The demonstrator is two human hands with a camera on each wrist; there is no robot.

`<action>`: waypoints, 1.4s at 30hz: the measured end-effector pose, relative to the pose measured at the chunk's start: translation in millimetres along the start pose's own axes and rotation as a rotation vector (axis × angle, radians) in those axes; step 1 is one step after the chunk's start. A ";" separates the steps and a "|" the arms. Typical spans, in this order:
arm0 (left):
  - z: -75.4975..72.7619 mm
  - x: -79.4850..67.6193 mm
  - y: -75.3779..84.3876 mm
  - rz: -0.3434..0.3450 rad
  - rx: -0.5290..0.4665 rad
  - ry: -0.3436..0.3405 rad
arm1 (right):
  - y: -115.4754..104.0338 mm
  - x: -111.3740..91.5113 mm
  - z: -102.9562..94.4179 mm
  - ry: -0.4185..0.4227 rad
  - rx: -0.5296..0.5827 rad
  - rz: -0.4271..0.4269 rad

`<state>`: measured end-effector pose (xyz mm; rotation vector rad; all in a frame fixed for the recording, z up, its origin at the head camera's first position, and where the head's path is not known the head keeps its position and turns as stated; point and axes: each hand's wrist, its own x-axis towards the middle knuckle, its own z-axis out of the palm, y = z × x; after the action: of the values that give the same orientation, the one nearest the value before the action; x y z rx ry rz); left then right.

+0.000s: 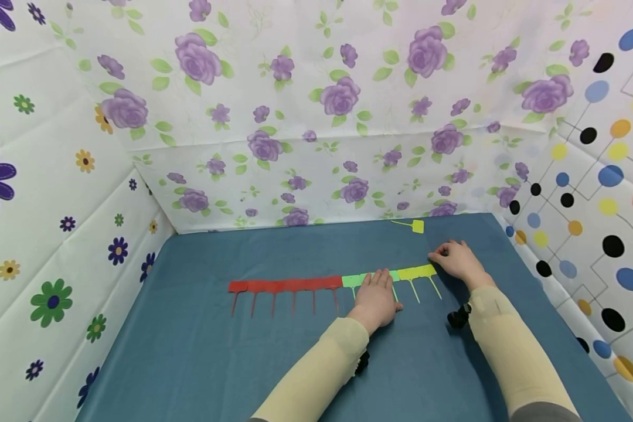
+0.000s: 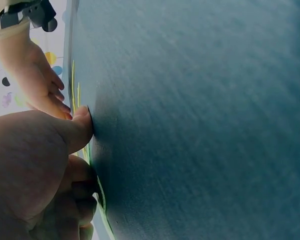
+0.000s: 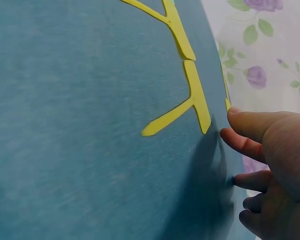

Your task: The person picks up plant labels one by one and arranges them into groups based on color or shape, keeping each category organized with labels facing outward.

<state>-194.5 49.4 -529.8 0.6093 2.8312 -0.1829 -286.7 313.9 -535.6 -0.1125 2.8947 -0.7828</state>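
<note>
Flat tags with thin tails lie edge to edge in one row: several red tags (image 1: 285,285) on the left, green tags (image 1: 351,281) in the middle, yellow tags (image 1: 417,272) on the right. My left hand (image 1: 375,298) rests over the green tags with its fingers extended, hiding part of them. Just beyond the row's right end hovers my right hand (image 1: 458,261), thumb and forefinger slightly apart with nothing between them. The right wrist view shows the last yellow tag (image 3: 196,90) beside those fingertips, not touched. Another yellow tag (image 1: 418,226) lies alone near the back edge.
A blue-grey cloth (image 1: 190,351) covers the table. Behind it hangs a sheet with purple flowers (image 1: 340,97). Patterned sheets also stand at the left (image 1: 42,234) and the right (image 1: 601,223). Small black devices are strapped to both wrists.
</note>
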 end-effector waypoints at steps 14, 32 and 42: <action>2.6 -0.3 2.4 -0.007 -0.007 0.013 | -12.1 38.9 -13.2 -0.037 -0.021 0.119; 3.1 -0.8 3.8 0.001 0.083 0.006 | -32.0 78.4 -4.0 -0.060 -0.125 0.185; -2.1 -1.7 2.1 -0.010 0.097 -0.010 | -45.9 81.5 -0.6 -0.047 -0.137 0.203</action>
<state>-192.6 51.0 -527.5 0.6123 2.8296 -0.3256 -365.6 265.7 -521.3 0.1454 2.8546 -0.5407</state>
